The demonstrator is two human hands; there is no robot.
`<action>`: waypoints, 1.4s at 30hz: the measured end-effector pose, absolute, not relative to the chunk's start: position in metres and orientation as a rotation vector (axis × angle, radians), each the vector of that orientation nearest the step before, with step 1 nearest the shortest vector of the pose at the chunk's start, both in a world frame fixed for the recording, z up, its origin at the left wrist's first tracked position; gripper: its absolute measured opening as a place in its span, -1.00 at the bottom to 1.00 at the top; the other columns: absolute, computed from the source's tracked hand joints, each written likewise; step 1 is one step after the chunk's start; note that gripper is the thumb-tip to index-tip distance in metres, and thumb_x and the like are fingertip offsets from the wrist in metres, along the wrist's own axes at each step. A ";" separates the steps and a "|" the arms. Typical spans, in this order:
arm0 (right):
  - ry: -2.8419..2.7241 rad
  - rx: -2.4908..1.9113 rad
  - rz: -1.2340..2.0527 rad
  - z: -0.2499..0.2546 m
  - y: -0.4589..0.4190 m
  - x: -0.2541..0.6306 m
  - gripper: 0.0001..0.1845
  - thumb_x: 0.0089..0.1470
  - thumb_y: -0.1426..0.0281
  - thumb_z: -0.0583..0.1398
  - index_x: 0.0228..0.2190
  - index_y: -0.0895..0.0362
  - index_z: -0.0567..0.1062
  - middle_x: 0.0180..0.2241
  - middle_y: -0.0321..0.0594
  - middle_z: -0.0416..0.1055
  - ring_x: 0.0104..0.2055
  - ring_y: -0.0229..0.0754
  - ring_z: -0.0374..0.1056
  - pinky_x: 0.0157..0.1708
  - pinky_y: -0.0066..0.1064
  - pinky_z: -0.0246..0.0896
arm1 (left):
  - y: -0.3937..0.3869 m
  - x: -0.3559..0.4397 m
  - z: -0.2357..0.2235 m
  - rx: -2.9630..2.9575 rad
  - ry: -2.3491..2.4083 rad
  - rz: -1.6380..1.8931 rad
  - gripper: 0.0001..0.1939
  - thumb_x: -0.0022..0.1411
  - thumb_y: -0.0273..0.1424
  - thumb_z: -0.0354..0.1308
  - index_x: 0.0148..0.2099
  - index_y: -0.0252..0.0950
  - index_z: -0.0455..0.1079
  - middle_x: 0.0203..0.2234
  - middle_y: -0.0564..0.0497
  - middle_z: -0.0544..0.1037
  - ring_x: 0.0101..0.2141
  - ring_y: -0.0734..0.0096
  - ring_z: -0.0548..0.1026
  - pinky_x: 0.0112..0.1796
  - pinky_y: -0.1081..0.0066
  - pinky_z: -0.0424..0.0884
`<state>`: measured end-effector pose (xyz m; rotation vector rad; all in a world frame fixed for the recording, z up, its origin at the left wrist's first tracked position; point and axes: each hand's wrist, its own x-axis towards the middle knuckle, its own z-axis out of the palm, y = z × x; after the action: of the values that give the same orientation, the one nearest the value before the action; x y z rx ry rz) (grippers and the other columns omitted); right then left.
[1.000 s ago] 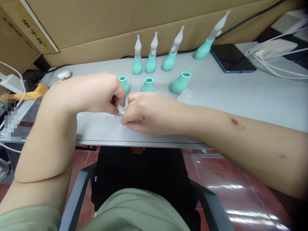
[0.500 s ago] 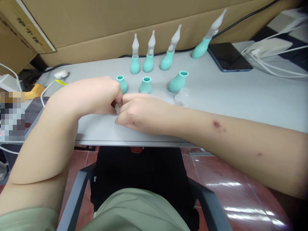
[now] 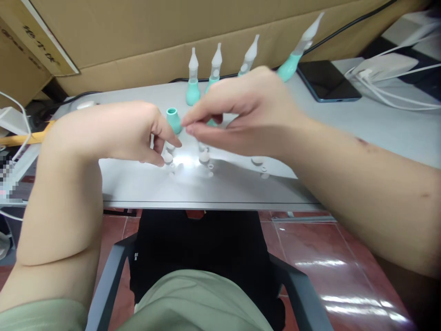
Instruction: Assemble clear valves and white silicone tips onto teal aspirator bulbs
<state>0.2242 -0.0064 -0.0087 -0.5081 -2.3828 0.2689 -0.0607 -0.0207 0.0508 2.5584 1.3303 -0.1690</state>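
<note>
My left hand (image 3: 144,131) hangs over the desk with thumb and index finger apart, close to a small white disc (image 3: 168,158). Nothing shows between its fingers. Just right of it, my right hand (image 3: 251,110) is raised, its thumb and index tips pinched together; what they hold, if anything, is too small to make out. Beyond the fingertips stands an open-topped teal rubber bulb (image 3: 173,120). A second bulb is mostly hidden behind my right hand. More white discs (image 3: 204,157) and small clear rings (image 3: 263,169) lie in groups near the desk's front.
Along the back stand assembled teal nasal aspirators with clear tips (image 3: 193,87), some partly covered by my right hand. A dark phone (image 3: 327,80) and white cables (image 3: 379,92) lie at right. Cardboard (image 3: 138,32) walls the back; chair armrests (image 3: 110,276) flank me.
My hands have come apart. The right hand has lifted up and to the right; the left has drawn slightly left and its fingers have parted. White discs and rings have come into view.
</note>
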 end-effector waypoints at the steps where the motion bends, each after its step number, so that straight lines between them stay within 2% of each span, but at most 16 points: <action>1: -2.324 -0.522 0.262 -0.006 -0.004 0.229 -0.69 0.66 0.42 0.27 0.00 0.14 0.87 -0.06 -0.27 0.85 -0.08 -0.23 0.66 0.05 -0.28 0.53 | -0.022 -0.063 0.053 2.559 1.308 -0.120 -0.63 0.31 -0.44 0.59 0.13 -0.02 0.94 -0.46 0.25 0.72 -0.48 0.43 0.59 -0.30 0.40 0.40; 4: -2.240 -0.622 0.245 0.000 0.007 0.241 -0.70 0.61 0.34 0.31 -0.01 0.13 0.90 -0.05 -0.27 0.85 -0.16 -0.25 0.58 -0.07 -0.26 0.47 | -0.026 -0.066 0.053 2.549 1.138 0.247 -0.60 0.39 -0.27 0.55 0.22 -0.10 0.94 -0.40 0.14 0.78 -0.45 0.37 0.61 -0.27 0.29 0.51; 8: -2.256 -0.849 0.292 0.002 0.025 0.249 -0.68 0.50 0.34 0.35 0.05 -0.02 0.95 -0.10 -0.32 0.85 -0.28 -0.23 0.44 -0.17 -0.18 0.38 | -0.020 -0.060 0.033 2.504 0.920 0.947 -0.69 0.29 -0.21 0.62 0.06 -0.13 0.96 -0.46 0.05 0.71 -0.47 0.39 0.46 -0.39 0.26 0.39; 9: -2.287 -0.884 0.297 0.000 0.030 0.250 -0.65 0.47 0.36 0.36 0.08 -0.05 0.96 -0.08 -0.31 0.86 -0.26 -0.21 0.46 -0.17 -0.17 0.39 | -0.016 -0.058 0.026 2.534 0.879 1.096 -0.74 0.31 -0.17 0.62 -0.01 -0.12 0.94 -0.47 0.05 0.68 -0.48 0.41 0.44 -0.40 0.28 0.36; 10: -2.322 -0.908 0.294 -0.001 0.034 0.251 -0.61 0.44 0.38 0.38 0.13 -0.07 0.96 -0.05 -0.28 0.87 -0.22 -0.17 0.51 -0.13 -0.16 0.42 | -0.011 -0.056 0.019 2.592 0.902 1.134 -0.76 0.40 -0.14 0.56 -0.02 -0.12 0.93 -0.41 0.03 0.71 -0.43 0.39 0.48 -0.34 0.26 0.43; 12: -2.404 -0.908 0.258 -0.006 0.042 0.253 -0.53 0.40 0.39 0.39 0.21 -0.07 0.96 0.08 -0.18 0.88 -0.05 -0.07 0.62 0.00 -0.15 0.52 | 0.000 -0.052 0.008 2.708 0.941 1.206 -0.71 0.50 -0.07 0.44 -0.05 -0.12 0.89 -0.35 0.00 0.75 -0.39 0.36 0.51 -0.26 0.23 0.51; 14: -2.480 -0.857 0.201 -0.010 0.048 0.256 -0.48 0.41 0.32 0.36 0.27 -0.02 0.94 0.20 -0.12 0.87 0.07 -0.02 0.66 0.14 -0.12 0.58 | 0.007 -0.049 0.003 2.778 0.959 1.247 -0.65 0.56 -0.03 0.34 -0.06 -0.10 0.86 -0.30 0.00 0.78 -0.38 0.36 0.48 -0.24 0.21 0.51; 16: -2.530 -0.797 0.157 -0.013 0.052 0.257 -0.42 0.46 0.21 0.29 0.30 0.05 0.92 0.20 -0.15 0.88 0.03 -0.05 0.65 0.18 -0.11 0.58 | 0.009 -0.045 0.003 2.812 0.982 1.203 -0.62 0.66 -0.05 0.26 -0.02 -0.09 0.86 -0.26 0.02 0.81 -0.37 0.38 0.46 -0.27 0.18 0.46; 19: -2.551 -0.842 0.136 -0.014 0.051 0.258 -0.46 0.49 0.24 0.30 0.28 0.07 0.92 -0.07 -0.26 0.88 -0.11 -0.14 0.54 0.10 -0.14 0.52 | 0.006 -0.038 0.003 2.833 1.039 1.137 -0.63 0.72 -0.17 0.22 0.00 -0.08 0.88 -0.21 0.03 0.84 -0.31 0.35 0.51 -0.25 0.13 0.45; 21: -2.559 -0.930 0.114 -0.013 0.048 0.256 -0.55 0.49 0.37 0.36 0.26 0.05 0.93 -0.31 -0.34 0.75 -0.15 -0.14 0.47 0.02 -0.17 0.45 | 0.005 -0.034 0.000 2.832 1.014 1.238 -0.67 0.66 -0.22 0.26 -0.02 -0.09 0.88 -0.14 -0.01 0.87 -0.21 0.26 0.61 -0.15 0.09 0.55; 23: -2.565 -0.964 0.086 -0.013 0.045 0.255 -0.60 0.51 0.43 0.41 0.23 0.04 0.94 -0.41 -0.39 0.63 -0.15 -0.15 0.42 -0.04 -0.20 0.38 | 0.006 -0.032 -0.004 2.835 0.968 1.328 -0.71 0.61 -0.23 0.30 -0.05 -0.10 0.88 -0.09 -0.05 0.89 -0.09 0.17 0.70 0.02 0.03 0.64; 26: -2.571 -0.918 0.060 -0.013 0.046 0.254 -0.63 0.51 0.42 0.42 0.21 0.04 0.95 -0.38 -0.43 0.67 -0.19 -0.19 0.38 -0.08 -0.22 0.33 | 0.010 -0.033 -0.006 2.866 1.000 1.225 -0.71 0.63 -0.19 0.32 -0.01 -0.08 0.89 0.00 -0.05 0.89 0.03 0.08 0.74 0.21 -0.03 0.64; 29: -2.578 -0.900 0.058 -0.015 0.048 0.253 -0.61 0.50 0.41 0.40 0.21 0.04 0.95 -0.35 -0.43 0.72 -0.20 -0.19 0.39 -0.09 -0.19 0.33 | 0.014 -0.035 -0.006 2.888 1.006 1.117 -0.66 0.70 -0.15 0.28 0.04 -0.07 0.90 0.02 -0.01 0.89 0.03 0.13 0.70 0.17 0.01 0.62; 33: -2.567 -0.947 0.075 -0.017 0.051 0.254 -0.59 0.47 0.38 0.36 0.18 0.06 0.95 -0.43 -0.45 0.65 -0.19 -0.17 0.41 -0.08 -0.16 0.32 | 0.011 -0.033 -0.006 2.827 1.000 1.129 -0.68 0.66 -0.21 0.30 0.02 -0.12 0.91 -0.02 -0.05 0.88 0.02 0.13 0.72 0.11 0.05 0.62; 38: -2.560 -0.899 0.059 -0.021 0.056 0.258 -0.57 0.44 0.22 0.32 0.11 0.01 0.95 -0.38 -0.37 0.68 -0.20 -0.12 0.42 -0.12 -0.15 0.35 | 0.005 -0.029 -0.005 2.822 0.980 1.090 -0.68 0.68 -0.23 0.29 0.00 -0.15 0.90 -0.02 -0.06 0.88 0.02 0.15 0.73 0.10 0.09 0.63; 42: -2.511 -0.792 0.088 -0.019 0.056 0.257 -0.31 0.37 -0.01 0.18 0.12 0.02 0.97 -0.21 -0.24 0.82 -0.15 -0.10 0.52 -0.05 -0.09 0.42 | 0.004 -0.029 -0.004 2.783 1.059 1.080 -0.67 0.64 -0.21 0.26 0.05 -0.11 0.89 0.00 -0.08 0.88 0.03 0.06 0.77 0.12 0.04 0.66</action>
<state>0.2569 0.0563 -0.0194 -0.7918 -2.5110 0.0876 -0.0289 0.0042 -0.0038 2.7831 1.0589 1.0802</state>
